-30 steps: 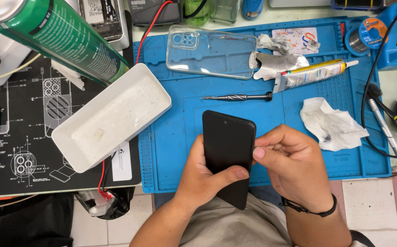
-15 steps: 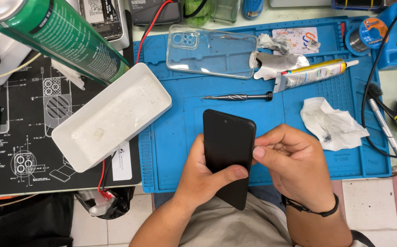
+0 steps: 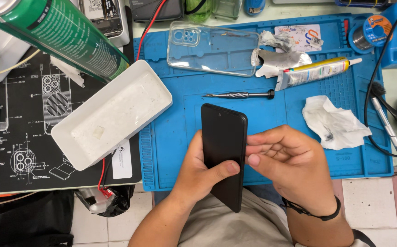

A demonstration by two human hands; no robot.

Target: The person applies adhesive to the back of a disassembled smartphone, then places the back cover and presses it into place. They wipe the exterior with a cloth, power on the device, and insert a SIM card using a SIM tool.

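Note:
A black smartphone (image 3: 222,142) with a dark screen is held upright over the near edge of a blue work mat (image 3: 180,119). My left hand (image 3: 198,176) wraps it from the left, thumb across the lower screen. My right hand (image 3: 285,162) presses its fingertips against the phone's right edge, with a black band on that wrist. Beyond the phone on the mat lie a small screwdriver (image 3: 239,95), a clear phone case (image 3: 213,47) and a tube of glue (image 3: 315,72).
A white rectangular tray (image 3: 111,114) lies tilted at the mat's left edge. A green spray can (image 3: 56,32) leans in from the upper left. Crumpled tissue (image 3: 333,123) sits at right, with brushes and cables (image 3: 390,123) beyond. A black patterned mat (image 3: 29,119) covers the left.

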